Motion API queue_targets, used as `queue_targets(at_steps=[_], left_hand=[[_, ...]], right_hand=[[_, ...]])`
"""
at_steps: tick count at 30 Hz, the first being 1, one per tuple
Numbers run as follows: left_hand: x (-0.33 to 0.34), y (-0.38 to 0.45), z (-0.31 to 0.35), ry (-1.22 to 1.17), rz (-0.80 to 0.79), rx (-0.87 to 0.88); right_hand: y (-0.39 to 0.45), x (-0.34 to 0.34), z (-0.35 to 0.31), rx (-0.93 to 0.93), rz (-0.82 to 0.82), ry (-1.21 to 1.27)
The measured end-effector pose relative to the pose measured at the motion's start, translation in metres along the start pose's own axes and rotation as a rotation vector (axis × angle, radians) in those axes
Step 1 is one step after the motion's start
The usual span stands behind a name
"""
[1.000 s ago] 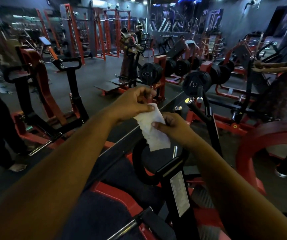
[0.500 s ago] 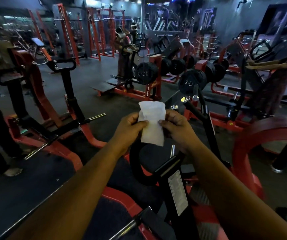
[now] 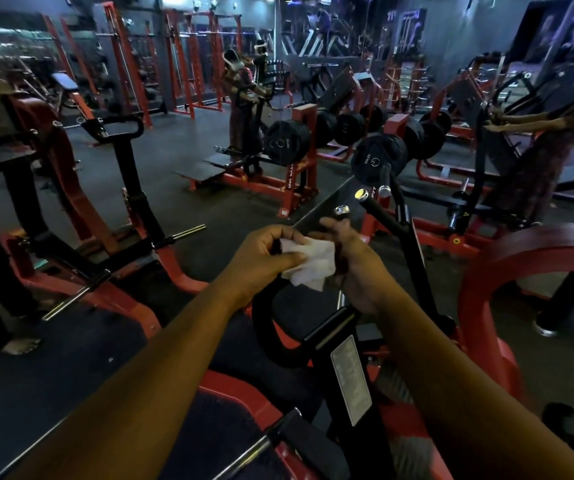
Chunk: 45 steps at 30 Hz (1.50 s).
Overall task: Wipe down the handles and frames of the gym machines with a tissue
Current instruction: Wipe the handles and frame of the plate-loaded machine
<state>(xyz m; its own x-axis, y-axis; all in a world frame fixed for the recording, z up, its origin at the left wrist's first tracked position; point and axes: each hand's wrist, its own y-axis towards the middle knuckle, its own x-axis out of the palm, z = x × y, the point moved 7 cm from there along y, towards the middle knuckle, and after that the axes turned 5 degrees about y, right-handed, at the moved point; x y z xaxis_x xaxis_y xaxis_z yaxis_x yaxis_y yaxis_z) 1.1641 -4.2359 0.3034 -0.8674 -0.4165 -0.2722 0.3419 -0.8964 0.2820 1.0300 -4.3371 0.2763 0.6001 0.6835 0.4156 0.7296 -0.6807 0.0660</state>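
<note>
A crumpled white tissue [image 3: 310, 263] sits between my two hands at the centre of the view. My left hand [image 3: 264, 256] grips its left side with curled fingers and thumb. My right hand [image 3: 354, 258] holds the right side against the palm, its index finger stretched up. Both hands hover just above the black looped handle [image 3: 261, 323] of a red and black gym machine right below me. The machine's black upright frame [image 3: 351, 379] carries a grey label.
A black lever arm [image 3: 387, 220] with a chrome tip rises right of my hands, loaded with black weight plates [image 3: 377, 157]. A big red curved frame [image 3: 496, 271] stands at right, another red machine [image 3: 81, 216] at left. A person's bare foot [image 3: 22, 344] is at far left.
The tissue, held up flat between both hands before, is now bunched together lower down between them. The view has shifted slightly left and down.
</note>
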Motion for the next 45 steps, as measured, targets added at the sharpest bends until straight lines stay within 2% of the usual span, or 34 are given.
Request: queue_targets(at_steps=[2, 4, 5, 8, 9, 11, 12, 16, 20, 25, 26, 28, 30, 32, 37, 40, 41, 43, 45], left_hand=[[0.002, 0.002, -0.009, 0.038, -0.024, 0.004], [0.003, 0.002, -0.018, 0.139, -0.022, 0.032], [0.002, 0.002, -0.024, 0.251, 0.019, 0.048], [0.001, -0.004, -0.045, 0.696, 0.126, 0.089], [0.006, -0.007, -0.054, 0.820, 0.098, 0.072], [0.016, -0.013, -0.071, 0.975, 0.015, 0.019], [0.019, -0.015, -0.078, 0.987, 0.009, 0.014], [0.018, -0.023, -0.084, 0.859, 0.114, 0.003], [0.021, -0.034, -0.085, 0.815, 0.171, 0.002], [0.019, -0.031, -0.092, 0.793, 0.160, 0.031], [0.019, -0.031, -0.092, 0.791, 0.161, 0.049], [0.019, -0.031, -0.092, 0.780, 0.172, 0.069], [0.019, -0.031, -0.091, 0.780, 0.183, 0.072], [0.019, -0.031, -0.091, 0.789, 0.189, 0.072], [0.017, -0.036, -0.089, 0.767, 0.202, 0.059], [0.017, -0.049, -0.090, 0.763, 0.210, 0.067], [0.018, -0.055, -0.092, 0.771, 0.206, 0.069], [0.017, -0.067, -0.101, 0.794, 0.197, 0.079], [0.018, -0.077, -0.106, 0.817, 0.194, 0.104]], right_hand=[[-0.003, 0.003, 0.017, 0.069, -0.056, -0.122], [-0.003, -0.001, 0.019, -0.029, -0.053, -0.184], [-0.001, -0.009, 0.016, -0.105, 0.018, -0.213], [0.001, -0.045, -0.005, -0.302, 0.375, -0.446], [0.000, -0.053, -0.016, -0.376, 0.470, -0.532], [0.004, -0.060, -0.029, -0.499, 0.538, -0.716], [0.011, -0.059, -0.030, -0.523, 0.503, -0.816], [0.045, -0.038, 0.026, -0.407, 0.136, -1.220], [0.023, -0.020, 0.058, -0.483, 0.188, -1.041], [-0.011, 0.013, 0.064, -0.532, -0.094, -0.995], [-0.009, 0.006, 0.055, -0.560, -0.066, -0.982], [0.004, -0.017, 0.030, -0.587, 0.136, -0.969], [0.028, -0.037, 0.021, -0.510, 0.289, -1.051], [0.043, -0.035, 0.038, -0.444, 0.243, -1.101], [0.005, 0.015, 0.082, -0.529, 0.062, -1.007], [-0.019, 0.031, 0.075, -0.613, -0.098, -0.998], [-0.023, 0.026, 0.064, -0.619, -0.095, -0.963], [-0.013, -0.001, 0.038, -0.593, 0.097, -0.921], [0.009, -0.029, 0.027, -0.471, 0.304, -0.929]])
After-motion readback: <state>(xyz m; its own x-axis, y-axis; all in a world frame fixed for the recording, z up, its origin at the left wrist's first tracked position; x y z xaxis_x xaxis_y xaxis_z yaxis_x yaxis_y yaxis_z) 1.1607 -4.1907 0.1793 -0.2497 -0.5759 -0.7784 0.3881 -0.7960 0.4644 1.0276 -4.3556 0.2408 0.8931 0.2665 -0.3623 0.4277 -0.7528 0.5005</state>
